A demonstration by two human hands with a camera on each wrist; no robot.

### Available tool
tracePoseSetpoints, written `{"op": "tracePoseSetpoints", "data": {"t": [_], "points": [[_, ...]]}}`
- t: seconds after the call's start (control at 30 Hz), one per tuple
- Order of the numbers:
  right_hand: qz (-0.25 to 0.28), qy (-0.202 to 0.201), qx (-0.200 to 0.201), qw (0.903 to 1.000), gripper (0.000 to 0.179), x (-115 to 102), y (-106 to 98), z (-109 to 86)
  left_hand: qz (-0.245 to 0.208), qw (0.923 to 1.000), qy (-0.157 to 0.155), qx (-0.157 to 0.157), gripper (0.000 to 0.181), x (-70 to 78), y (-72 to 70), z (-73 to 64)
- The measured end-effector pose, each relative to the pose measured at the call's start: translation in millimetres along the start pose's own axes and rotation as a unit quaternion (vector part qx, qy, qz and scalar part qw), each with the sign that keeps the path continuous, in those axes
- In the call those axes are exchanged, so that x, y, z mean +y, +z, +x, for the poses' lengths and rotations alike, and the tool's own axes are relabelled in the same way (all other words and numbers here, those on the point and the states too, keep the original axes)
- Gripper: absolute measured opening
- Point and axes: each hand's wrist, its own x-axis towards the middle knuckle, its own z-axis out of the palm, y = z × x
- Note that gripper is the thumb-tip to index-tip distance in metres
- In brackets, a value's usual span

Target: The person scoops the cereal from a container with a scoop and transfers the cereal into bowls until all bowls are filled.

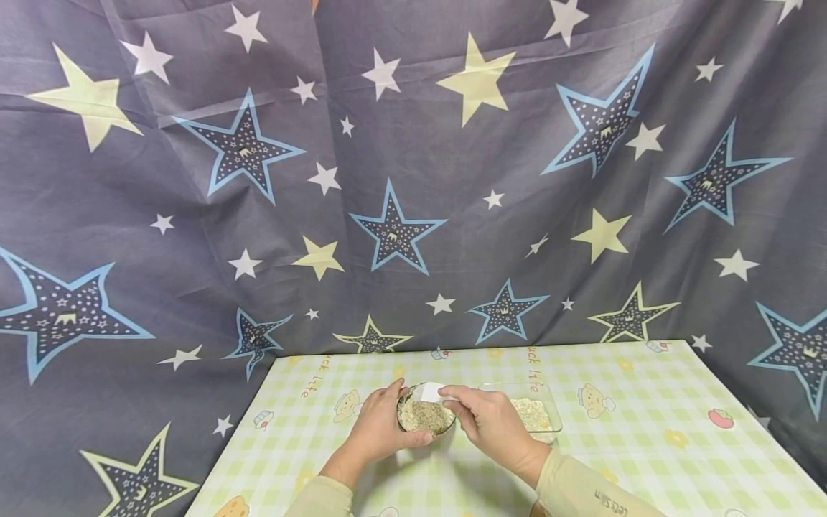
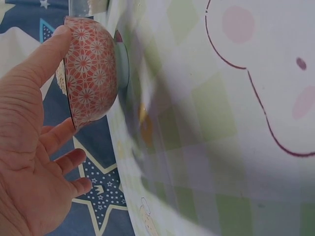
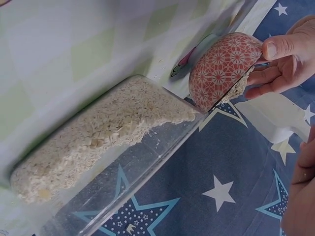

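A red bowl with a white flower pattern [image 2: 91, 71] holds oat flakes heaped up to its rim, with a darker, powdery patch on top in the head view. My left hand [image 1: 377, 422] grips the bowl by its rim, the thumb on the near side and the fingers on the far side. Between the thumb and fingers of my right hand [image 1: 494, 424] is the handle of a white scoop [image 3: 270, 115]. The scoop's head is over the bowl. Right beside the bowl stands a clear rectangular container [image 3: 162, 162] with more oat flakes [image 3: 98, 132] in it.
A green and white checked tablecloth [image 1: 620, 459] with cartoon prints covers the table. Behind the table hangs a dark curtain [image 1: 426, 158] patterned with stars. The container stands close to the bowl's right side, under my right hand.
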Motion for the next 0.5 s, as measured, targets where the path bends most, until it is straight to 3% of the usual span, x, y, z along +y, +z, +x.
{"op": "tracePoseSetpoints", "data": {"t": [0.27,0.4,0.5], "points": [[0.02,0.028,0.008,0.9994,0.026,-0.7,-2.7,-0.9,-0.001,1.0,-0.003,-0.003,0.122,1.1,-0.7,-1.0],[0.059,0.094,0.01,0.9937,0.029,0.4,-6.0,-2.2,-0.002,1.0,-0.004,-0.003,0.123,1.0,-0.3,-0.8],[0.084,0.17,0.023,0.9816,0.026,2.1,-10.7,-2.8,-0.002,1.0,-0.005,-0.001,0.124,1.1,0.2,-0.6]]}}
